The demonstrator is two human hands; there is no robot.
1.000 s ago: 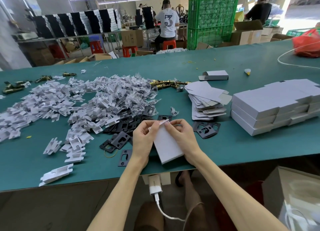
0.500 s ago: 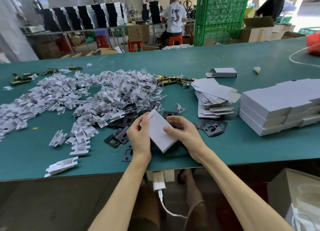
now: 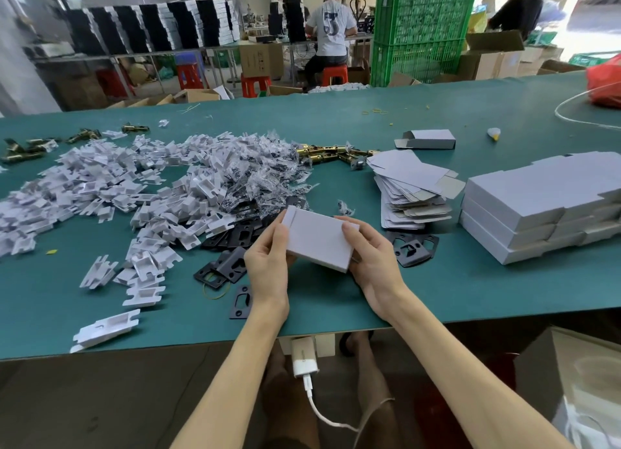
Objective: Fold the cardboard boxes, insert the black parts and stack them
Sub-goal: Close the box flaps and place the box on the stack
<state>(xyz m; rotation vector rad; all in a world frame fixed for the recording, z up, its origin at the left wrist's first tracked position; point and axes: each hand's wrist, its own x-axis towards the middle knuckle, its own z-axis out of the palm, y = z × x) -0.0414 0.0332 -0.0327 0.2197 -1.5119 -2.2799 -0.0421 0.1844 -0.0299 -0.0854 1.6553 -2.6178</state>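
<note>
Head view. Small white cardboard box is held just above the tabletop, near its front edge, between both hands. Left hand grips the left end, thumb on the top face, the rest curled beneath. Right hand grips the right end, thumb on the top corner, fingers wrapped round the far side. Neither hand holds anything else.

The box looks erected and square. A narrow flap edge shows at the far-left end; cannot tell if it is fully tucked. Contents are hidden.

Judged step: closing and squaring the box before it is stacked.
- Press the left-end flap home with the thumb while the right hand braces the opposite end.
- Pinch lightly, as thin card likely dents.
- Check that both ends sit flush, or the box may rock on the pile.

Loose black parts lie just beyond the left hand. The stack of finished boxes sits to the right, well apart. The flat blanks lie between.
</note>
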